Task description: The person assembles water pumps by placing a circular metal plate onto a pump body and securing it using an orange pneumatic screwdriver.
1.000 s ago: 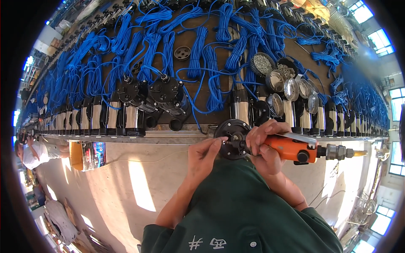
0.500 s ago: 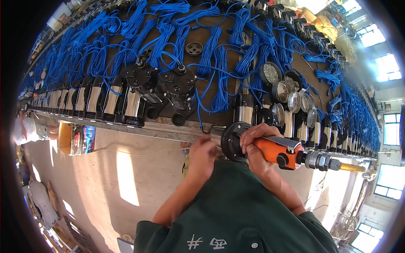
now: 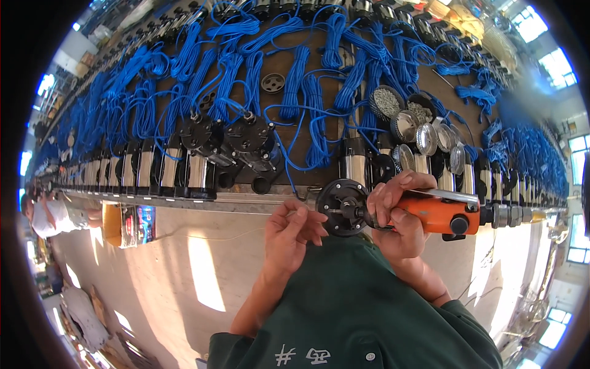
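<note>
Clamping our right grip on the tool at the disc, we curl our left grip nearby; whether its fingertips meet, we cannot tell.

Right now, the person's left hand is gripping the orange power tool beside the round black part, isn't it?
Not quite: the head view shows the right hand gripping the orange power tool beside the round black part.
</note>
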{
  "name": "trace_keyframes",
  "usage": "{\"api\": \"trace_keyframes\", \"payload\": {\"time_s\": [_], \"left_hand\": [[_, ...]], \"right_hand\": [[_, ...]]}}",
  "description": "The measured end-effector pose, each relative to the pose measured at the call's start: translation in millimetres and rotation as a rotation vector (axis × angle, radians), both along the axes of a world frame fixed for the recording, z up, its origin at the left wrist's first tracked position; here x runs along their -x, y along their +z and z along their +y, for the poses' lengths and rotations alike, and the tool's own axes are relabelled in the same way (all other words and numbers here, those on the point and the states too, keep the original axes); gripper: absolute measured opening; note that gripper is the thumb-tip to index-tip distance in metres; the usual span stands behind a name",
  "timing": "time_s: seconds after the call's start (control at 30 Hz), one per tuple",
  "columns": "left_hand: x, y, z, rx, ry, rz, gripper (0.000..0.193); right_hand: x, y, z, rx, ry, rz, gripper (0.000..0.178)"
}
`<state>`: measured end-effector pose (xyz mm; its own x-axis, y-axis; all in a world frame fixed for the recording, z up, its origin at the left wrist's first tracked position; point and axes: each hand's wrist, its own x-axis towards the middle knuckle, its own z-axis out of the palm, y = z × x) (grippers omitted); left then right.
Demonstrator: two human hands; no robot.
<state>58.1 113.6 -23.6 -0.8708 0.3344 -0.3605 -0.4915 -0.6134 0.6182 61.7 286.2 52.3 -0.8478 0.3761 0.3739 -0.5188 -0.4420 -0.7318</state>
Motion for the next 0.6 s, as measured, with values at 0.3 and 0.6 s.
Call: {"api": "trace_keyframes", "payload": {"time_s": [0.3, 0.6], "left_hand": [[-1.7, 12.7, 39.5, -0.058, -0.233, -0.065, 0.017], [9.3, 20.6, 71.3, 0.431, -0.528, 0.176, 0.02]], "right_hand": [[-16.7, 1.4, 25.9, 0.105, -0.042, 0.006, 0.036], [-40.1, -19.4, 66.2, 0.169, -0.148, -0.016, 0.037]]}}
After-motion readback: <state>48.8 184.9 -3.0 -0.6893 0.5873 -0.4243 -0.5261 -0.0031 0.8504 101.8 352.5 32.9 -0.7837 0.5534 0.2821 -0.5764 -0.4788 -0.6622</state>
